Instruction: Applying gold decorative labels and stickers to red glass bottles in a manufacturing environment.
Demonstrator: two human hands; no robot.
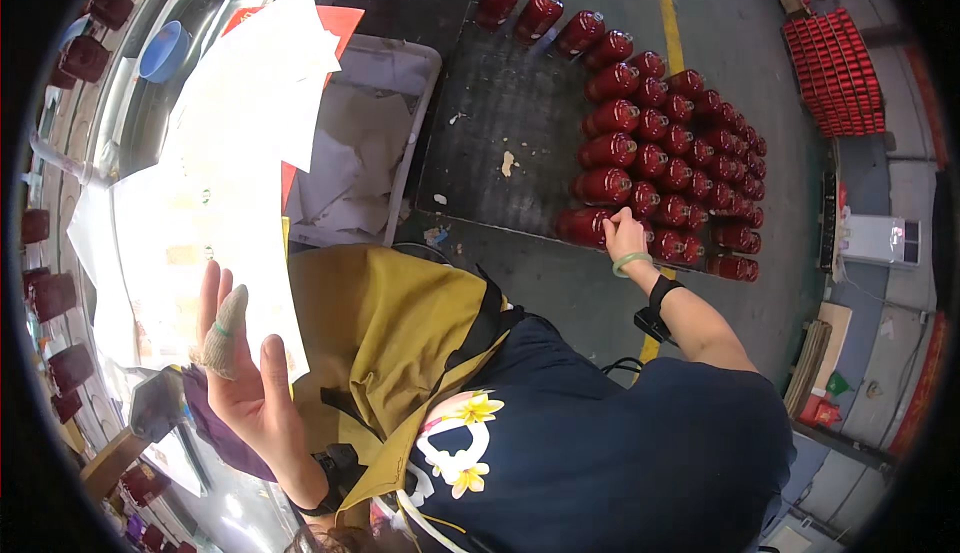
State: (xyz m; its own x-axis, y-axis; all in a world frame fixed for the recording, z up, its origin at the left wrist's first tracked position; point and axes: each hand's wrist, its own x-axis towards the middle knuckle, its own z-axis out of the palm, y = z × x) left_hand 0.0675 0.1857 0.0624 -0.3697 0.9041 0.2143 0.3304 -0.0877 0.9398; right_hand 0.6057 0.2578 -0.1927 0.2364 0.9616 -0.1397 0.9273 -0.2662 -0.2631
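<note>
My right hand (627, 236), a pale green bangle at its wrist, reaches out to the right. Its fingers are closed at the neck end of a dark red, glossy bottle (582, 226) in the nearest row on a dark board (490, 168). That bottle's neck is hidden by the fingers. On the left, my left hand (245, 378) is raised palm up, fingers spread, with a cloth cover on one finger. Nothing is in its grasp. Beside and beyond its fingertips lies a stack of white sheets (240, 133), brightly lit, with faint printing.
Many similar red bottles (650, 161) stand in rows on the board's right. A white plastic crate (425, 83) holding papers sits left of the board. Further left are a blue bowl (165, 51) and a line of dark red containers (52, 295). Red stacked goods (835, 73) stand far right.
</note>
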